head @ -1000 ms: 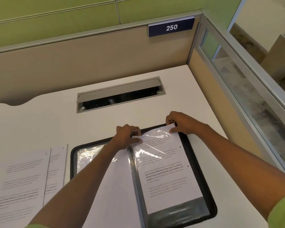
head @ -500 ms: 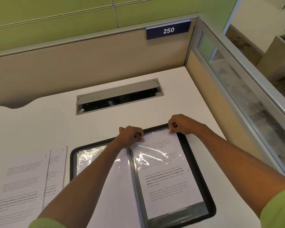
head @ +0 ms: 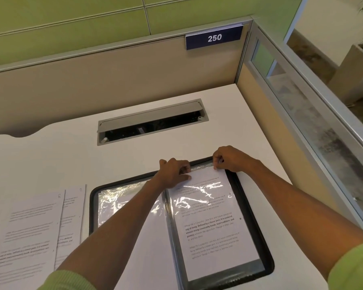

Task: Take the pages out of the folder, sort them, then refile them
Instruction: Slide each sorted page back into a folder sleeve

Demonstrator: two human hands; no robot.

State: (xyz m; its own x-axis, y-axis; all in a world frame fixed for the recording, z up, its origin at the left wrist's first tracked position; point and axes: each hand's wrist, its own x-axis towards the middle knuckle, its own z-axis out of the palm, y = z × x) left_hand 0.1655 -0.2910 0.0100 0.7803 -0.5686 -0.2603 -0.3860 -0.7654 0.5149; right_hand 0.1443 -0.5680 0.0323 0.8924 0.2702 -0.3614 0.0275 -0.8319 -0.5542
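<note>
- Black folder [head: 267,263] open on desk [head: 50,160]; printed page [head: 214,237] in right-side clear sleeve [head: 201,168].
- L hand [head: 174,173] pinches clear sleeve top edge; R hand [head: 231,160] pinches its top-right corner.
- Loose pages [head: 29,237] lie left of folder.

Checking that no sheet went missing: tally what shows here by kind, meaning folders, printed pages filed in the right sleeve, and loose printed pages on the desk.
Folder: 1
Filed page, right sleeve: 1
Loose pages, left of the folder: 2
Total: 4
</note>
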